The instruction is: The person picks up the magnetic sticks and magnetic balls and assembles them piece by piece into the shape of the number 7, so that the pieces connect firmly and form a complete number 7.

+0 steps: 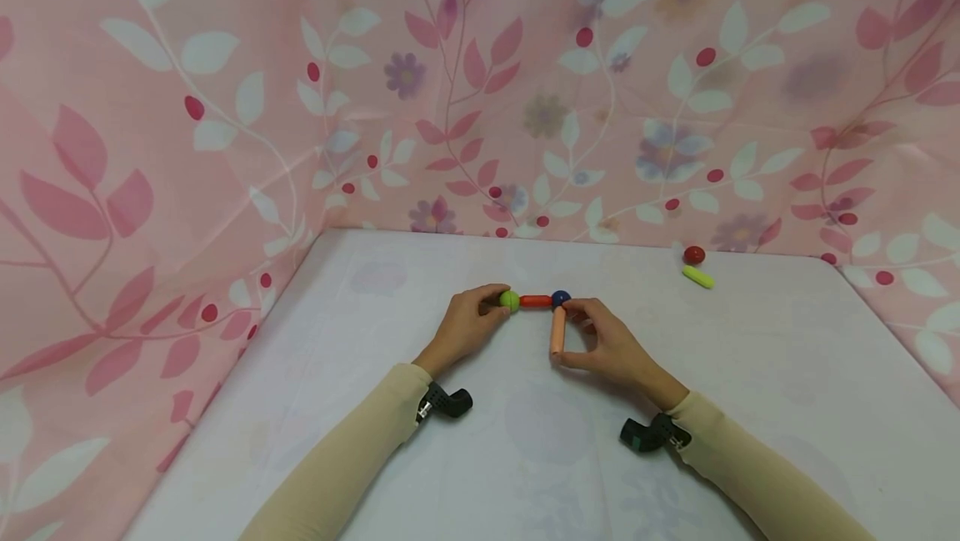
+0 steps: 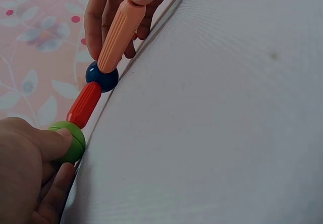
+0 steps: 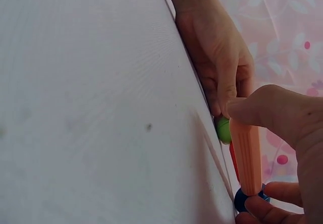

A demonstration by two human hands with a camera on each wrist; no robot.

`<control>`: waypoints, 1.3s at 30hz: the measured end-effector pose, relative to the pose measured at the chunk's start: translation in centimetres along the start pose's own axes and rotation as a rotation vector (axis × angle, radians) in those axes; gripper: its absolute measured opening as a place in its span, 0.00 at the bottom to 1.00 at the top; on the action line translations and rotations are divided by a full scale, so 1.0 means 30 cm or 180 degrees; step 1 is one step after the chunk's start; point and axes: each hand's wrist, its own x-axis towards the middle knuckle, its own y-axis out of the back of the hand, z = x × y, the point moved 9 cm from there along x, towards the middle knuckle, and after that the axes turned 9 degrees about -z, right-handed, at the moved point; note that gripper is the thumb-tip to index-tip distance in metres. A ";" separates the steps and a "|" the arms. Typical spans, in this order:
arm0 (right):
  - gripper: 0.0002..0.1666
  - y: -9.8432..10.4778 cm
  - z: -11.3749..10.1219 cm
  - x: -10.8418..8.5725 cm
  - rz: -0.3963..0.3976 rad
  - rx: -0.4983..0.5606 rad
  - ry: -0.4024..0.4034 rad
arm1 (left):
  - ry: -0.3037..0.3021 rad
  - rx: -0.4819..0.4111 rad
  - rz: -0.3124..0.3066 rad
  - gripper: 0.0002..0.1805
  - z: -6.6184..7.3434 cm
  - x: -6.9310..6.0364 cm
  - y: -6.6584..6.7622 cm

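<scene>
A green ball [image 1: 509, 301], a red rod [image 1: 536, 302] and a dark blue ball [image 1: 560, 299] are joined in a line on the table. From the blue ball an orange rod [image 1: 558, 331] extends toward the person. My left hand [image 1: 468, 323] pinches the green ball between thumb and fingers, as the left wrist view also shows. My right hand [image 1: 609, 345] grips the orange rod lengthwise: its thumb presses the free end, and its fingers are at the blue ball. In the right wrist view the orange rod [image 3: 246, 158] partly hides the red rod.
Farther back on the right of the white-covered table [image 1: 420, 458] lie a red ball [image 1: 694, 255] and a yellow-green rod [image 1: 698, 277]. A pink floral curtain [image 1: 480, 107] hangs behind and along the sides. Each wrist wears a black camera mount.
</scene>
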 end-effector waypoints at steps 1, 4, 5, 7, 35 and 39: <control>0.47 0.000 -0.001 -0.001 -0.0004 0.0002 0.0004 | -0.0001 -0.0008 0.0005 0.22 0.001 -0.001 0.000; 0.47 -0.002 -0.004 -0.002 -0.0018 0.0010 0.0034 | 0.0007 -0.0015 0.0023 0.22 0.000 -0.002 0.000; 0.47 -0.002 -0.006 -0.002 -0.0023 0.0010 0.0037 | 0.0010 -0.0022 0.0027 0.22 -0.001 -0.002 0.000; 0.47 -0.002 -0.008 -0.002 -0.0023 -0.0004 0.0043 | 0.0010 -0.0012 0.0038 0.22 0.000 -0.003 0.001; 0.46 -0.007 -0.014 -0.004 0.0069 -0.0156 -0.0081 | -0.0029 0.0085 0.0102 0.23 0.011 0.001 0.004; 0.46 -0.008 -0.017 -0.004 0.0050 -0.0134 -0.0114 | -0.0310 0.0532 0.0437 0.22 0.079 -0.006 0.022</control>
